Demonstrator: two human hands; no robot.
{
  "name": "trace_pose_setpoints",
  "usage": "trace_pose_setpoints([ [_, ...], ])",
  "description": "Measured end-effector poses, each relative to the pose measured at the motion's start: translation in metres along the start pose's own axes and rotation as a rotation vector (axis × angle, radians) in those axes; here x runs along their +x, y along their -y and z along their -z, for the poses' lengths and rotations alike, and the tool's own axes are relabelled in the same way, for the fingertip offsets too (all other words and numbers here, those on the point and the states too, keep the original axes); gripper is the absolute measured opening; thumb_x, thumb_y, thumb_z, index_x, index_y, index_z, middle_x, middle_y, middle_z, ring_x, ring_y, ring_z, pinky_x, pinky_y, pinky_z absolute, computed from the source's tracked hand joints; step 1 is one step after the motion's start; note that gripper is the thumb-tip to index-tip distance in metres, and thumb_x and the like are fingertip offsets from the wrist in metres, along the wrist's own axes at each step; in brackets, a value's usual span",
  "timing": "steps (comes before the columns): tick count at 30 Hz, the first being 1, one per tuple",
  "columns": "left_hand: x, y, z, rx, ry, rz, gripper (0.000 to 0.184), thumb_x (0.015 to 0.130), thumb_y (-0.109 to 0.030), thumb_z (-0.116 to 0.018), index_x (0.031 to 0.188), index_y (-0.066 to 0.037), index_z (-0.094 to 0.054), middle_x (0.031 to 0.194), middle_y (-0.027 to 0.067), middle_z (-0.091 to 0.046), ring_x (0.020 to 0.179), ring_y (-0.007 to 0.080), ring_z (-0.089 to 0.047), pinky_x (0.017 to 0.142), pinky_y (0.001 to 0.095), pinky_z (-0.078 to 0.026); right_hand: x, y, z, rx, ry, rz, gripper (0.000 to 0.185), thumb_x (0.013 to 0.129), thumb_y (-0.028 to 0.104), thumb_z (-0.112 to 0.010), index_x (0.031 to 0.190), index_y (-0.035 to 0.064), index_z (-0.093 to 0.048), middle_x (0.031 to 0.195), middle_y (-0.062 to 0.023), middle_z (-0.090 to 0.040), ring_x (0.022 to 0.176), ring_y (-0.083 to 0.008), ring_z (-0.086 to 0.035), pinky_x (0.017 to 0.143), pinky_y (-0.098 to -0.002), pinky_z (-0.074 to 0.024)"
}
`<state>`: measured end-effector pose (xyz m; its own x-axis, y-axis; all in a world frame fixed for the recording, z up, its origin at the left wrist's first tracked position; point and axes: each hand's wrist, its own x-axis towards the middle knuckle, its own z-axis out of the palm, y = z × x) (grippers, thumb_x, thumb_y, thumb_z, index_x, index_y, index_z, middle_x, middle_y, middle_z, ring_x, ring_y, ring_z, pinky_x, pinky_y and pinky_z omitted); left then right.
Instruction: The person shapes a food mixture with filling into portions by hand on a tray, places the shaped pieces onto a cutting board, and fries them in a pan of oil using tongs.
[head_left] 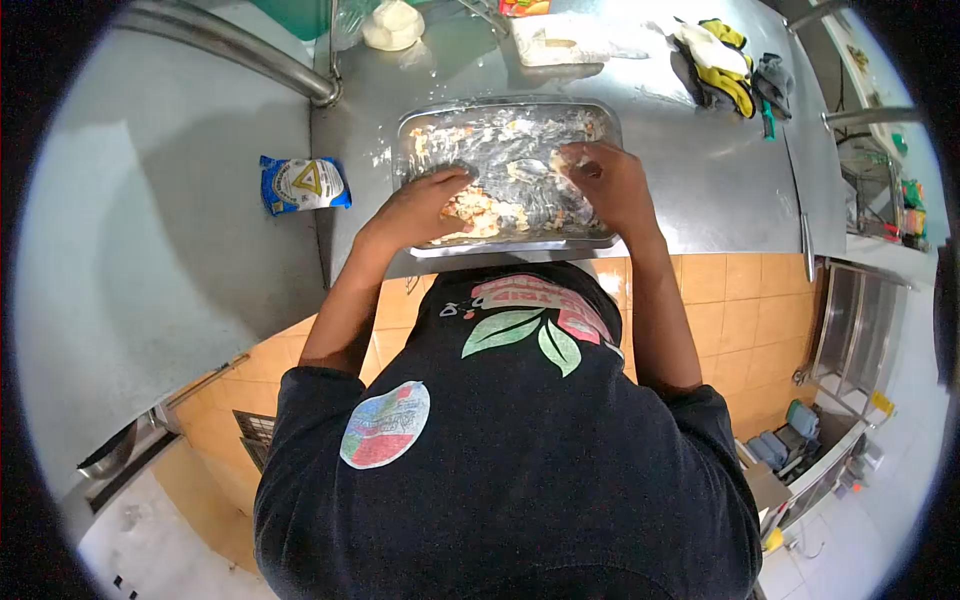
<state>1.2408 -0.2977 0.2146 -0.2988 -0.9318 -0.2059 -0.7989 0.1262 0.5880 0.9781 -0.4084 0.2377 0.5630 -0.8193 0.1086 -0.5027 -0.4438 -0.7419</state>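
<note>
A rectangular metal tray (505,246) lies near the front edge of the steel table, smeared with a pale, crumbly food mixture (478,214) with orange bits. My left hand (412,208) reaches over the tray's left side, thumb and fingers apart around the thickest clump of the mixture. Over the right side, my right hand (615,187) has its fingers curled in towards the thumb, with whitish residue at the fingertips. Whether anything sits inside that curl is hidden. Thin streaks of the mixture cover the tray's bottom between both hands.
A blue-and-white packet (306,186) lies left of the tray. Behind it are a pale round lump (393,25) in plastic and a whitish container (560,42). Yellow-and-black gloves (722,72) lie at the back right. A knife-like metal tool (806,248) rests along the right edge.
</note>
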Motion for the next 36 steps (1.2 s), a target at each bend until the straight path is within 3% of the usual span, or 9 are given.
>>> trace_pose_setpoints([
  [4,-0.005,-0.004,0.000,0.047,-0.018,0.004,0.060,0.072,-0.021,-0.069,0.125,-0.003,-0.048,0.127,0.0151,-0.049,0.115,0.0313,-0.049,0.096,0.0366,-0.041,0.011,-0.008,-0.004,-0.043,0.012,0.001,0.024,0.077,0.012,-0.066,0.100,0.0058,-0.066,0.089,-0.0143,-0.065,0.069,-0.0232,-0.064,0.064,-0.0307,-0.0497],
  [10,-0.005,-0.004,-0.007,-0.002,-0.061,0.038,0.052,0.069,-0.010,-0.070,0.118,-0.004,-0.055,0.119,0.0170,-0.055,0.106,0.0335,-0.053,0.091,0.0382,-0.044,0.035,-0.010,-0.025,-0.028,0.071,0.166,0.024,0.080,0.015,-0.063,0.102,0.0064,-0.065,0.091,-0.0164,-0.065,0.076,-0.0266,-0.065,0.068,-0.0333,-0.0500],
  [16,-0.004,-0.017,-0.016,-0.034,-0.133,0.056,0.043,0.067,-0.006,-0.069,0.109,-0.003,-0.061,0.103,0.0185,-0.060,0.096,0.0349,-0.057,0.083,0.0390,-0.046,0.044,-0.004,-0.033,0.000,0.114,0.121,0.025,0.080,0.020,-0.063,0.101,0.0064,-0.065,0.094,-0.0148,-0.065,0.078,-0.0264,-0.065,0.071,-0.0331,-0.0508],
  [24,-0.003,-0.030,-0.008,-0.079,-0.066,0.160,0.028,0.071,-0.007,-0.065,0.099,-0.003,-0.065,0.096,0.0182,-0.063,0.089,0.0346,-0.061,0.080,0.0399,-0.048,0.045,-0.003,-0.038,0.196,0.142,0.103,0.022,0.081,0.013,-0.063,0.102,0.0054,-0.065,0.096,-0.0128,-0.066,0.082,-0.0224,-0.066,0.073,-0.0306,-0.0518],
  [30,-0.005,-0.042,0.005,0.041,0.021,0.201,0.040,0.071,-0.013,-0.069,0.110,-0.007,-0.061,0.111,0.0160,-0.060,0.099,0.0313,-0.059,0.086,0.0360,-0.047,0.042,-0.005,-0.031,0.212,0.166,0.052,0.022,0.081,0.012,-0.063,0.101,0.0050,-0.065,0.096,-0.0128,-0.066,0.082,-0.0211,-0.066,0.072,-0.0294,-0.0514],
  [33,-0.006,-0.049,0.013,0.084,-0.049,0.167,0.052,0.071,-0.019,-0.070,0.120,-0.009,-0.054,0.122,0.0148,-0.054,0.109,0.0308,-0.054,0.091,0.0363,-0.045,0.041,-0.003,-0.029,0.179,0.164,0.025,0.022,0.081,0.012,-0.064,0.102,0.0047,-0.065,0.096,-0.0126,-0.066,0.081,-0.0207,-0.065,0.071,-0.0293,-0.0512],
  [36,0.003,-0.051,0.018,0.115,-0.043,0.181,0.060,0.071,-0.019,-0.070,0.125,-0.006,-0.047,0.128,0.0156,-0.048,0.107,0.0328,-0.054,0.089,0.0382,-0.046,0.040,-0.002,-0.030,0.208,0.156,0.034,0.022,0.081,0.013,-0.064,0.102,0.0043,-0.065,0.095,-0.0124,-0.066,0.079,-0.0205,-0.065,0.070,-0.0294,-0.0511],
])
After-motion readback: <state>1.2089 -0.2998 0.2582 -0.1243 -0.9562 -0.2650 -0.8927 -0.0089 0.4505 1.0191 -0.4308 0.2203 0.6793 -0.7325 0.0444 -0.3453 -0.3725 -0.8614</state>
